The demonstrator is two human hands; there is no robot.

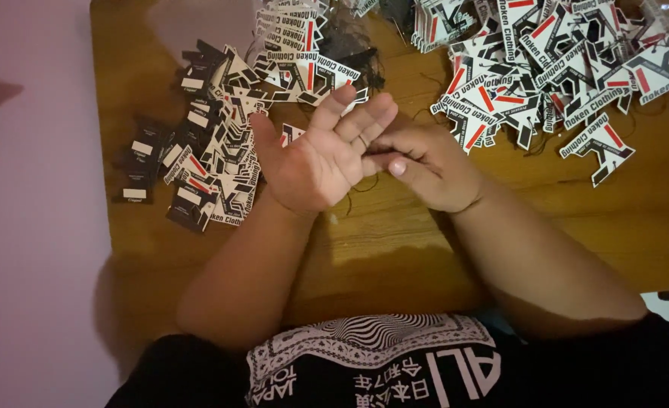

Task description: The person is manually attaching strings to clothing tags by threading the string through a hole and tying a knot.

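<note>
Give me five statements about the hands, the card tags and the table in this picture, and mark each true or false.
1. The left hand is open, palm up, fingers spread. True.
2. The right hand lies flat and far from the left hand. False: its fingers are curled and touch the left hand's fingers.
3. Piles of angular black, white and red card tags lie at the table's far right. True.
4. The table is glass. False: it is brown wood.
5. A second heap of tags lies left of the left hand, many showing dark backs. True.
A thin dark string seems to run by the fingers; whether either hand grips it cannot be told.
</note>
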